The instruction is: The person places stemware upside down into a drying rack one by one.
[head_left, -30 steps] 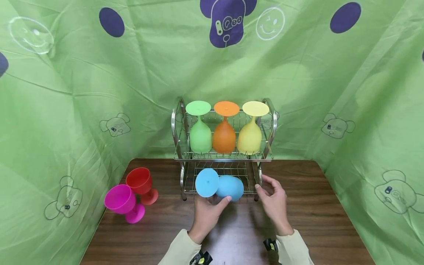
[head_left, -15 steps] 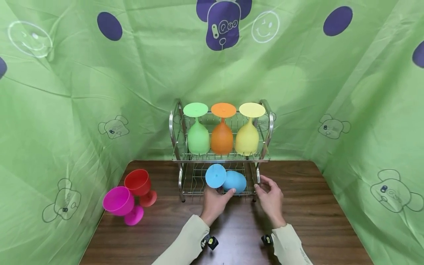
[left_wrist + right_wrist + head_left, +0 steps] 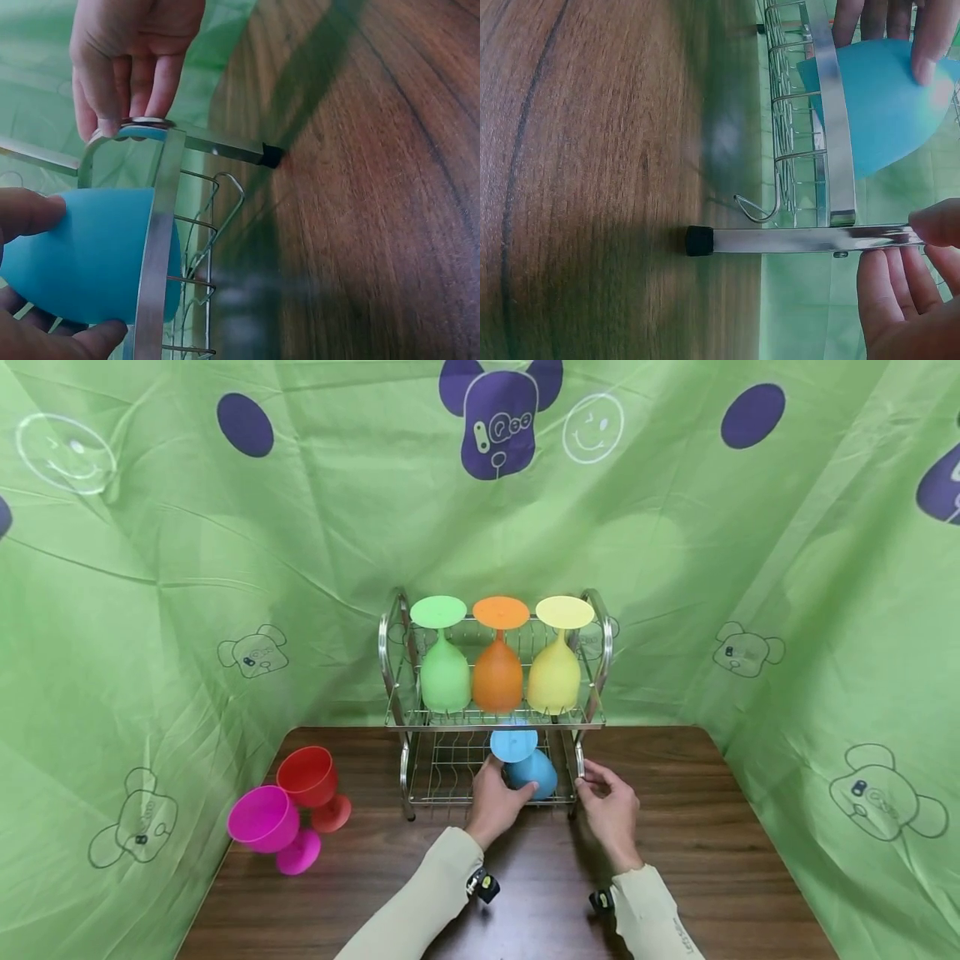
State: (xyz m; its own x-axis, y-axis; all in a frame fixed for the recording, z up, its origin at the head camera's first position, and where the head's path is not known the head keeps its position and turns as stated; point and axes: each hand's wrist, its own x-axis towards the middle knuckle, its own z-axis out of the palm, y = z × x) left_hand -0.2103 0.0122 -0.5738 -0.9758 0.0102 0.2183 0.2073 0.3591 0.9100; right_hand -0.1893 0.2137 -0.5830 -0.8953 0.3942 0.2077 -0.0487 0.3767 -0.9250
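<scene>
Blue goblet (image 3: 525, 764) sits tilted on the rack's (image 3: 420, 720) lower shelf, the left hand (image 3: 495, 802) curled round its bowl. Just beside it, the right hand (image 3: 609, 810) pinches the rack's front right post. Curtain (image 3: 150, 568) writing reads roughly "Qoo".

Blue goblet (image 3: 528, 764): stem hidden behind the rack's (image 3: 495, 720) upper shelf; in the left wrist view its bowl runs off the left edge, a rack post crossing it.
Left hand (image 3: 498, 797): fingertips hidden behind the goblet at 12 o'clock.
Right hand (image 3: 609, 806): right wrist view cuts it at the lower right corner.
Magenta goblet (image 3: 272, 827): its stem is hidden behind its bowl.
Bench (image 3: 720, 860): near edge cut off at 6 o'clock.
</scene>
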